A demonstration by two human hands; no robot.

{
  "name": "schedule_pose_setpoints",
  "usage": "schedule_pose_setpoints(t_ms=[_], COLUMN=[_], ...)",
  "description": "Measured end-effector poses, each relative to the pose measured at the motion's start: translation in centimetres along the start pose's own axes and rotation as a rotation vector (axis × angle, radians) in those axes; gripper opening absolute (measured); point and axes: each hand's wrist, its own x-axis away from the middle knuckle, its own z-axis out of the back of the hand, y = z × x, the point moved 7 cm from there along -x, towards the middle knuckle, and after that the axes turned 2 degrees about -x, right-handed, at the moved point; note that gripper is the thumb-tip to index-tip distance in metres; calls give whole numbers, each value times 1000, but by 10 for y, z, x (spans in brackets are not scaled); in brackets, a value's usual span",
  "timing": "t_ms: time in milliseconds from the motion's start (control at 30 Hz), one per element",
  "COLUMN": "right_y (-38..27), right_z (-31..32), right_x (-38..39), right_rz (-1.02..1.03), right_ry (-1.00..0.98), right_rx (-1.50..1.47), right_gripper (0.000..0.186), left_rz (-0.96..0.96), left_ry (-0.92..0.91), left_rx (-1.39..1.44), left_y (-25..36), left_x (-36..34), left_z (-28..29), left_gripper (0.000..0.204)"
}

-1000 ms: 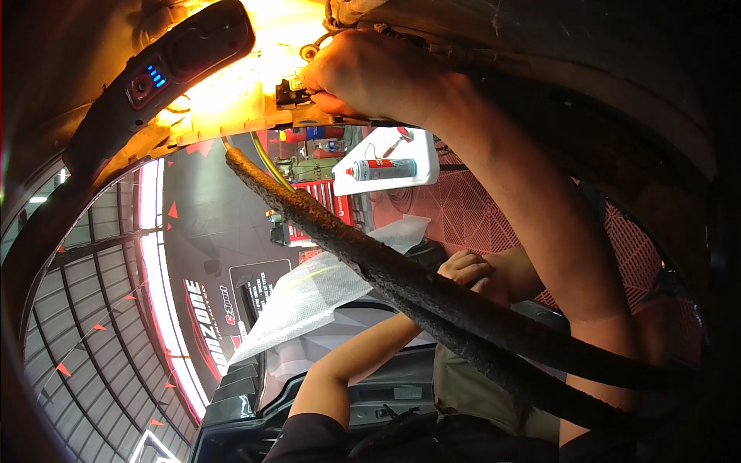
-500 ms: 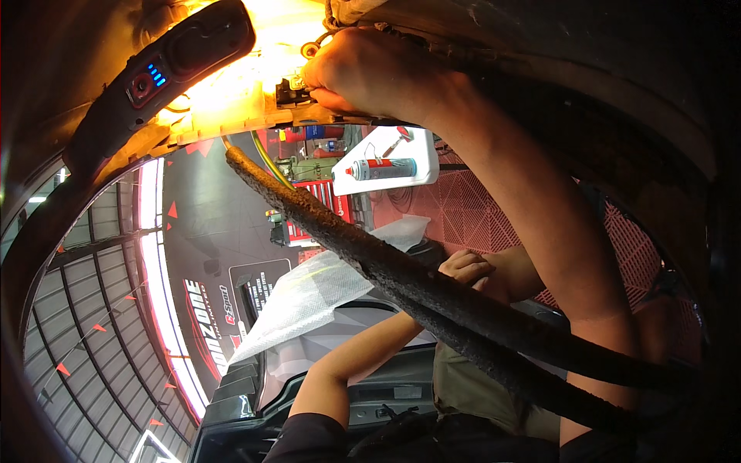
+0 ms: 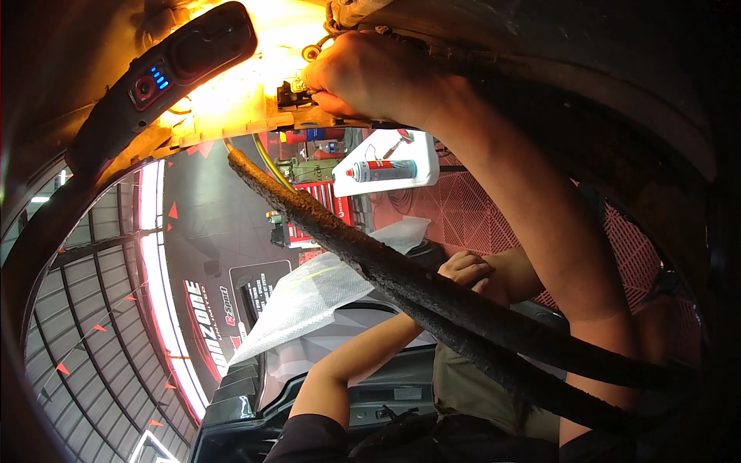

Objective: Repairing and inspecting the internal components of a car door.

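My right hand [image 3: 359,77] reaches up under a dark metal panel, with its fingers closed at a small yellowish fitting [image 3: 296,83] beside a black socket. Whatever lies between the fingertips is hidden. Just left of the hand, a ring-shaped piece [image 3: 311,52] hangs by a wire in the glare. A black work lamp [image 3: 204,42] with blue indicator lights shines onto this spot. Lower down, my left hand [image 3: 466,268] is curled against bare skin beyond a thick black hose [image 3: 386,278]. The hose partly hides my left wrist, and I cannot make out what the fingers hold.
Two rough black hoses cross in front of my arms. A white sheet [image 3: 309,301] lies over dark bodywork. Farther off are a white table [image 3: 423,154] with a spray can [image 3: 384,169], a red tool cabinet [image 3: 318,202] and red floor tiles [image 3: 463,208].
The lamp has shifted very slightly right and down in the picture. Both hands keep their places.
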Motion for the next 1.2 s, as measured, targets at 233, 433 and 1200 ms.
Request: schedule_pose_setpoints(t_ms=[233, 433, 1200], right_y=[1, 0, 1], right_z=[-4, -6, -6], right_x=[-1, -1, -1], right_rz=[-25, -4, -36], right_ry=[-60, -70, -107], right_rx=[-25, 0, -68], right_gripper=[9, 9, 8], left_rz=[-7, 15, 1], left_ry=[6, -8, 9], left_rx=[-5, -13, -6], left_y=[2, 0, 3], left_x=[1, 2, -2], left_z=[0, 0, 1], left_gripper=[25, 26, 27])
